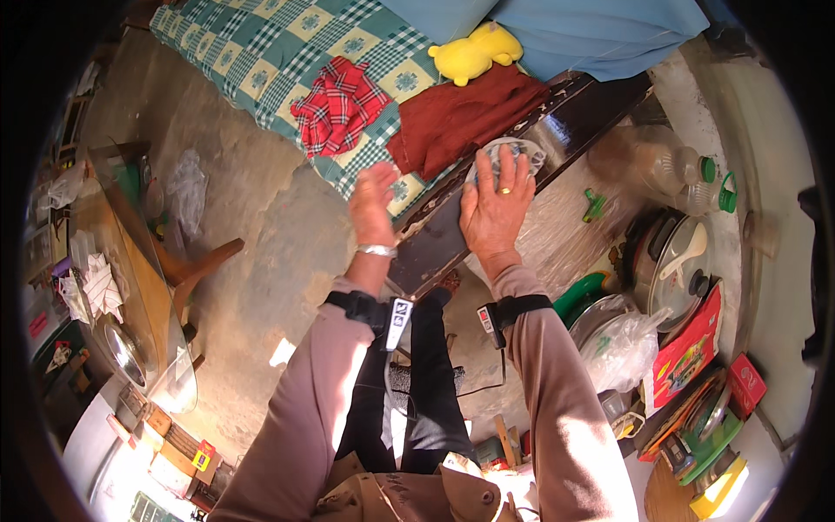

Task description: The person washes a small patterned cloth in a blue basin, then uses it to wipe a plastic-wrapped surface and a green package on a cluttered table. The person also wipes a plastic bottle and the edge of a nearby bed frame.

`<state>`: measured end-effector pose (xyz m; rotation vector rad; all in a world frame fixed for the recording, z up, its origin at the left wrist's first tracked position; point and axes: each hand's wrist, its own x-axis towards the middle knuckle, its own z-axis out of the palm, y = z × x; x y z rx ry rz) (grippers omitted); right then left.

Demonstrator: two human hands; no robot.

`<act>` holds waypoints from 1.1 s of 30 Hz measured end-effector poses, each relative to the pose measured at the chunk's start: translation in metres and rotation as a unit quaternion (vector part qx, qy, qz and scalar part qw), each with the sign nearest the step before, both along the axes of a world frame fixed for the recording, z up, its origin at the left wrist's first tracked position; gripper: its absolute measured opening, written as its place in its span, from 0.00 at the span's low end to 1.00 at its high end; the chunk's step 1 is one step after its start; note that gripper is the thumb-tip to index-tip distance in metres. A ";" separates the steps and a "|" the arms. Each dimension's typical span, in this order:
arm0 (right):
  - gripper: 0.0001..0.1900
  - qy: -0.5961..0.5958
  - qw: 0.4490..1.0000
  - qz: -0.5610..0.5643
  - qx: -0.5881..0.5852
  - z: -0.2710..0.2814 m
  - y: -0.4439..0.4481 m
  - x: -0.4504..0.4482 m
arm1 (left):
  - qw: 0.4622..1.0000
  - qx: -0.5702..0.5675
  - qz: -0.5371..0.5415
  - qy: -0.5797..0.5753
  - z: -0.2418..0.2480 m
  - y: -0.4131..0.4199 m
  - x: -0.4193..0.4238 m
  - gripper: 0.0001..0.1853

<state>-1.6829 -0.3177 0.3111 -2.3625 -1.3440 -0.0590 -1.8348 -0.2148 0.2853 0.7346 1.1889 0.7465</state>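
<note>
My right hand (pixel 497 212) lies palm down over a crumpled white-and-grey cloth (pixel 533 151), pressing it onto a dark wooden board (pixel 430 251) along the bed's end. Its fingers are spread over the cloth, and a ring is on one of them. The board's varnish is chipped at the edges and shines beyond the cloth. My left hand (pixel 373 205), slightly blurred, hovers left of the board near the mattress corner, fingers apart and holding nothing visible. Beside the board, a brown-red cloth (pixel 456 121) covers part of the patterned bedding (pixel 261 78).
A red plaid cloth (pixel 339 107) and a yellow plush toy (pixel 475 53) lie on the bed. Clear plastic bottles (pixel 665 163), a lidded pot (pixel 682 261) and a plastic bag (pixel 620 346) crowd the right side. At left stands a glass-topped wooden table (pixel 140 274).
</note>
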 end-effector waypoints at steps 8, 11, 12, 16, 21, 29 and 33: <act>0.29 0.048 0.997 0.050 -0.037 0.011 -0.016 -0.090 | 0.983 -0.086 0.119 0.114 -0.002 -0.018 -0.148 0.34; 0.29 0.067 0.994 0.074 -0.051 0.012 -0.021 -0.115 | 0.981 -0.105 0.119 0.112 -0.005 -0.030 -0.164 0.33; 0.29 0.074 0.992 0.080 -0.057 0.012 -0.022 -0.122 | 0.980 -0.117 0.117 0.111 -0.005 -0.033 -0.166 0.33; 0.31 0.079 0.988 0.114 -0.070 0.012 -0.027 -0.146 | 0.988 -0.107 0.069 0.090 -0.003 -0.042 -0.166 0.32; 0.31 0.067 0.984 0.142 -0.084 0.008 -0.031 -0.160 | 0.990 -0.104 0.054 0.081 0.004 -0.041 -0.166 0.28; 0.29 0.021 0.943 0.312 -0.115 0.007 -0.037 -0.153 | 0.990 -0.084 0.035 0.105 0.009 -0.052 -0.174 0.23; 0.22 -0.009 0.925 0.366 -0.098 0.006 -0.040 -0.147 | 0.989 -0.085 0.046 0.112 0.013 -0.060 -0.176 0.20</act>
